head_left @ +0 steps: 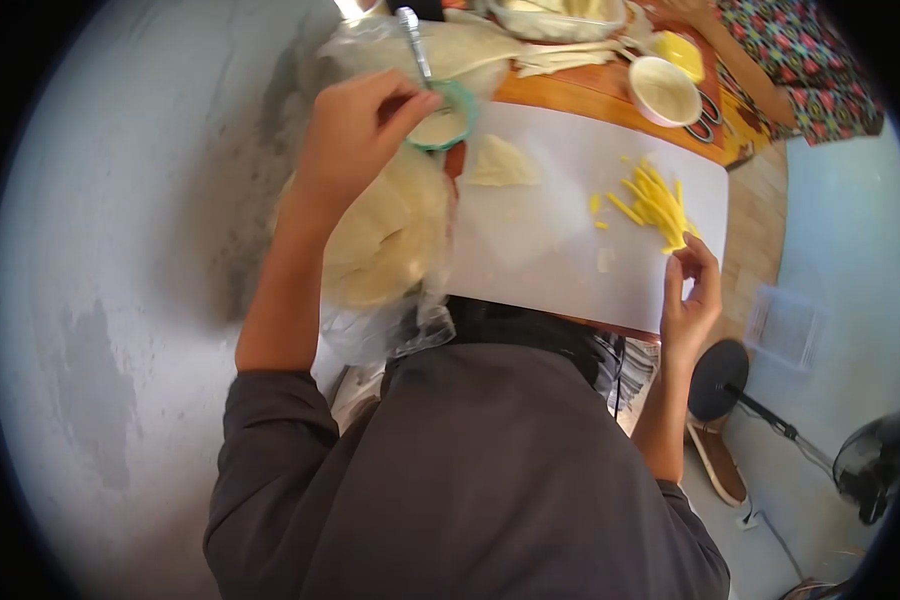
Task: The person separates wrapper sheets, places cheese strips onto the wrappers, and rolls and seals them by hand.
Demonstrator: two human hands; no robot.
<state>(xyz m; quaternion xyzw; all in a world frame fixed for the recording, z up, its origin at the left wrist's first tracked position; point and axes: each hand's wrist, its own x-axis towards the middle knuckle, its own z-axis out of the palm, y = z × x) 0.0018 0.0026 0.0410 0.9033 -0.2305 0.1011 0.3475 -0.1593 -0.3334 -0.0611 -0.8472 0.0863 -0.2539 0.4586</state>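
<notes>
My left hand (355, 130) is over the rim of a small teal bowl (473, 112) with pale contents. Its thumb and fingers are pinched together, and I cannot make out anything between them. A metal-handled utensil (414, 42) leans out of that bowl, beyond the fingers. On the right side of the white board (560, 270), my right hand (695, 290) has its fingers closed at the lower end of a pile of yellow strips (654, 200), apparently gripping a strip. A triangular piece of pale wrapper sheet (503, 163) lies flat on the board's left part.
A clear plastic bag of round pale sheets (385, 240) sits left of the board. Behind it are a white pan (664, 92), scissors (708, 118), a yellow container (679, 55) and a glass dish (560, 25). Another person's arm (750, 75) is at the far right; a fan (875, 465) stands below.
</notes>
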